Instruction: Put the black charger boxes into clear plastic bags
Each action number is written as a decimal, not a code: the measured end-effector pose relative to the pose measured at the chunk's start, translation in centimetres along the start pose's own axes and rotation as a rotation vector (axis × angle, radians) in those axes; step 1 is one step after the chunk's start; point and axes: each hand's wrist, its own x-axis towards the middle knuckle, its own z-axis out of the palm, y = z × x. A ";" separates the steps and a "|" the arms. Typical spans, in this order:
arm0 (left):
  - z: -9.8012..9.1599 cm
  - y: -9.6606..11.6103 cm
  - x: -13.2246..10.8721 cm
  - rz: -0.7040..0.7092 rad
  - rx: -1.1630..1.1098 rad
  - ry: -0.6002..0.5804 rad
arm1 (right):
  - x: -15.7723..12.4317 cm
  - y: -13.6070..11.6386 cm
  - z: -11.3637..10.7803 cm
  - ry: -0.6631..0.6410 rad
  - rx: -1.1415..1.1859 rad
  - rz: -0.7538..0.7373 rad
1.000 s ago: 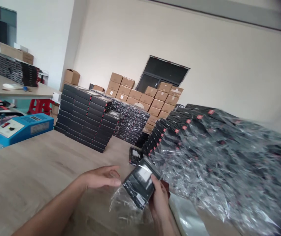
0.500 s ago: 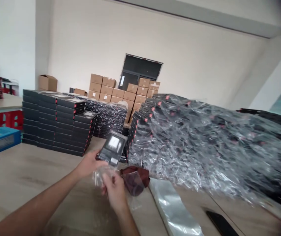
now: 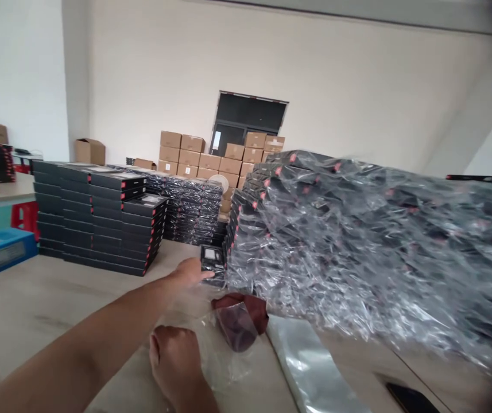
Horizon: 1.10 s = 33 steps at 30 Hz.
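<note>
My left hand [image 3: 190, 272] reaches forward and is closed on the near left edge of a flat black box [image 3: 212, 258] with a pale label panel. That box lies low against the left end of the plastic-wrapped black boxes [image 3: 314, 241]. Nearer to me, my right hand [image 3: 177, 353] is curled over the table, its fingertips hidden beneath it. Beside it lies a loose clear plastic bag [image 3: 215, 355]. A dark red cloth [image 3: 254, 312], partly under clear film, sits just past the bag.
To the right lies a stack of flat clear bags [image 3: 310, 355], with a phone [image 3: 411, 398] farther right. Unwrapped black boxes [image 3: 108, 223] are piled at left, near a blue box [image 3: 0, 252]. Brown cartons [image 3: 194, 155] are stacked behind.
My left hand has moved forward with the black box, setting it against the wrapped pile. My right hand has drawn back toward me, away from the box. The view has shifted slightly.
</note>
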 end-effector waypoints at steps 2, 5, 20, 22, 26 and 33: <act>-2.9 0.3 -0.3 0.059 0.078 0.087 | 0.0 0.1 0.2 0.005 0.015 0.021; -9.2 -0.2 -1.2 0.194 0.186 0.267 | 0.3 0.1 0.4 0.012 0.033 0.042; -17.1 -1.2 -12.1 0.215 -0.159 0.628 | 1.0 2.0 -0.2 0.343 0.740 0.296; -14.2 -0.6 -13.9 0.133 -0.666 0.526 | 1.5 3.1 -0.7 0.471 1.121 0.458; -8.0 -1.3 -15.7 -0.117 -1.418 0.155 | 1.7 4.7 -2.3 0.575 1.619 0.529; -5.1 -4.2 -16.8 -0.166 -1.915 -0.684 | 0.9 2.9 -4.2 0.466 1.484 0.494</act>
